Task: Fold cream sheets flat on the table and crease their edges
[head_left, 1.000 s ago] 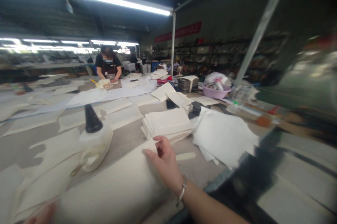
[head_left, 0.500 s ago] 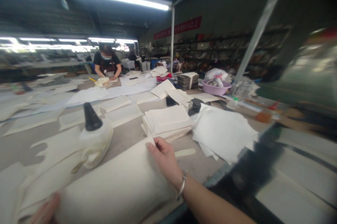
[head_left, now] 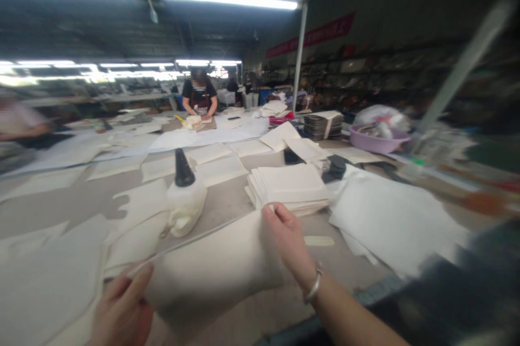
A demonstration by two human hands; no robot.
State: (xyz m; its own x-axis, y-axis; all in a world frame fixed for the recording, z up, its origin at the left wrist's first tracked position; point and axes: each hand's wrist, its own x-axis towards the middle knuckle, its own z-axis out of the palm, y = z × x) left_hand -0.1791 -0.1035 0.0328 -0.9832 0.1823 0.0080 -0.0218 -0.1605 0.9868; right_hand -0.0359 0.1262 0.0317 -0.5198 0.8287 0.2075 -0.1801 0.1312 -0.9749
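Observation:
A cream-white fabric sheet (head_left: 211,267) sags between my two hands above the grey table (head_left: 73,205). My left hand (head_left: 122,311) pinches its near left corner at the bottom of the view. Fingers of my right hand (head_left: 290,243), with a silver bracelet on the wrist, are closed on the sheet's far right corner. Just past that corner lies a stack of cream sheets (head_left: 290,186). A white glue bottle with a black cone tip (head_left: 184,200) stands behind the sheet.
Loose white sheets (head_left: 390,219) spread to the right, more cream pieces (head_left: 57,270) to the left. A dark stack (head_left: 323,124) and a purple basin (head_left: 376,140) sit farther back. One person (head_left: 199,97) works at the far end; another person's arm (head_left: 24,124) shows at left.
The sheet has been lifted off the table and now hangs between both hands. My left hand has come up into view. The view has swung left.

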